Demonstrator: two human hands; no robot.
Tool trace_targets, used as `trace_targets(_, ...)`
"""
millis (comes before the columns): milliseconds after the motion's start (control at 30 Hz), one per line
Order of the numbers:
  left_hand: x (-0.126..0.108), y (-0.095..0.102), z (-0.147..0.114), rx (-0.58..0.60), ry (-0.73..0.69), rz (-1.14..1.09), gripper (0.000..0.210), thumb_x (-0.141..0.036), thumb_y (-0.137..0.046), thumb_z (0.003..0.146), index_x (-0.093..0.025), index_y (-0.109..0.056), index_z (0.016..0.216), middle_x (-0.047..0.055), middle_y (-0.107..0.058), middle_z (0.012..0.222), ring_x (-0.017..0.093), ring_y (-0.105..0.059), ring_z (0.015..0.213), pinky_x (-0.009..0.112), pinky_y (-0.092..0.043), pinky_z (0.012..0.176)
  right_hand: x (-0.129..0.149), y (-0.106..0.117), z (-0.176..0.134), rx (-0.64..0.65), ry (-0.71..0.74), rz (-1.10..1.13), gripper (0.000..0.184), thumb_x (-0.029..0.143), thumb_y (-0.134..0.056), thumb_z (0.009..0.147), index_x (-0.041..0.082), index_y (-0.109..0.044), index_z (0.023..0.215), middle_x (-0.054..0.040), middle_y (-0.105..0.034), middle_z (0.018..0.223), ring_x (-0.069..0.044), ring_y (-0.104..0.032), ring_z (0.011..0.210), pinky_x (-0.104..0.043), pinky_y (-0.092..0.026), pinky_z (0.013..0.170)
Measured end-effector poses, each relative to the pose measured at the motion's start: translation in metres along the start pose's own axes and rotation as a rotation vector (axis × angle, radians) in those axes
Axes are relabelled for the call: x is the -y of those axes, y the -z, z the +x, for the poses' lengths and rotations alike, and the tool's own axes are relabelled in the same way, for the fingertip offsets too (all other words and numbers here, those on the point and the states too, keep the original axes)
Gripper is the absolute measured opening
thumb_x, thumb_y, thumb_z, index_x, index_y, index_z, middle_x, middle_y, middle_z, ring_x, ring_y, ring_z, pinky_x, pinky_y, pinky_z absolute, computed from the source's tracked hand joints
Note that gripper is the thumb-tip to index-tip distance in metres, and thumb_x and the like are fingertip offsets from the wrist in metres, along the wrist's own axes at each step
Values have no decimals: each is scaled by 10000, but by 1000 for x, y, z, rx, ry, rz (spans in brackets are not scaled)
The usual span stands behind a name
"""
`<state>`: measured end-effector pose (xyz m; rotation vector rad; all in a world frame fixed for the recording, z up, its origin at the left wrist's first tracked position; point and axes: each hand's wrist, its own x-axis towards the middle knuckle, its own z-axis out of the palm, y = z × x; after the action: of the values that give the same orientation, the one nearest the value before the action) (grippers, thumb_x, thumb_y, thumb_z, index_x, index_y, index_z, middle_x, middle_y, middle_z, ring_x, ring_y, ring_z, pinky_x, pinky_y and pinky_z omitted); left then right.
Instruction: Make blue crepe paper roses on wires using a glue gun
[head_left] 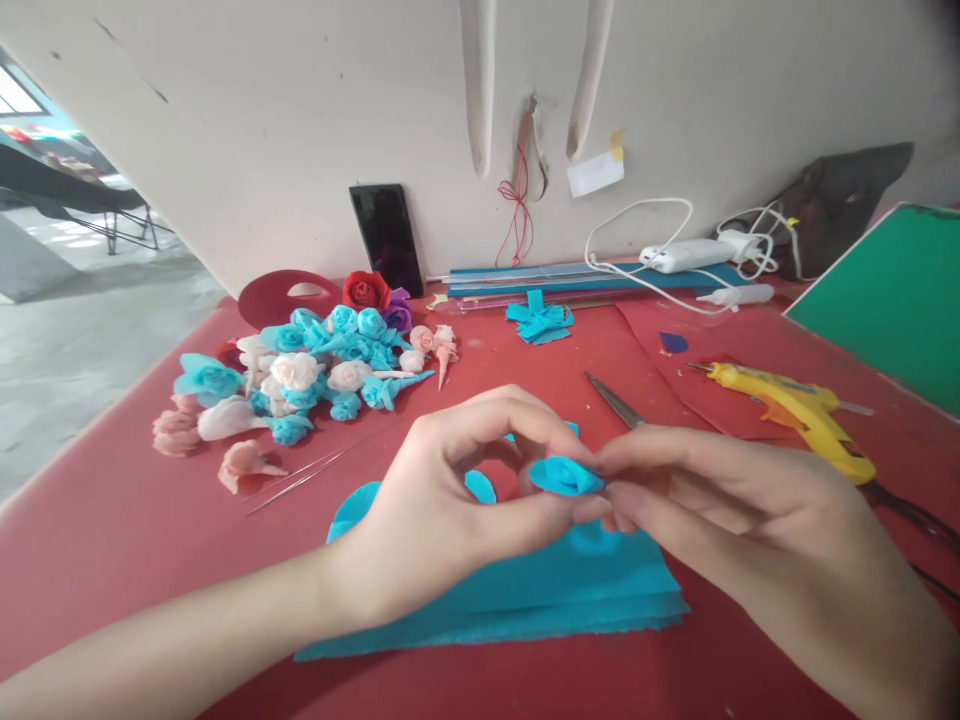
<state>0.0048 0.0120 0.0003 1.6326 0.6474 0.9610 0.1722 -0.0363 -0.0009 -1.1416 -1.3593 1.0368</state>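
Between both hands is a small blue paper flower [564, 476], partly rolled, held above the table. My left hand [465, 480] curls around it, thumb and fingertips closed on its near and far edges. From the other side my right hand [720, 500] pinches the flower's right edge between thumb and forefinger. Beneath them lies a stack of blue crepe paper [465, 620], its middle covered by my hands. The blade of a pair of scissors [611, 398] sticks out behind my right hand, the handles hidden.
Finished blue, white and pink paper flowers [296, 370] are heaped at the left, near thin wires [307, 474]. Blue paper strips [540, 318] lie further back. A yellow glue gun [795, 405] rests at the right. A phone [386, 240] and a white power strip [686, 255] are by the wall.
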Motion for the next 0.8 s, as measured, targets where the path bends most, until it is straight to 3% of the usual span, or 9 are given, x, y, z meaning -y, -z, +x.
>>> trace_targets(233,1,0,1,2,1,-14,139,-130,-727,698,-205,-635,770,-56,-617,755,71,-585,695,163,-470,606,2,2,0,-21,48,-42,161,229,-658,777,369,-717,830,96,-712,728,-47,-659,642,-31,-493,588)
trace_targets(500,2,-1,1,11,1,-36,164,-107,-723,692,-214,-626,769,-64,-596,769,59,-563,684,150,-465,593,6,11,3,88,86,-273,147,241,-611,812,343,-684,890,100,-707,743,-45,-654,623,-49,-490,545)
trace_targets(800,6,0,0,23,11,-39,164,-111,-709,713,-227,-623,790,-61,-599,779,60,-564,701,147,-456,609,10,6,4,29,115,-290,123,189,-576,742,241,-681,780,64,-711,684,-74,-674,594,-80,-513,512)
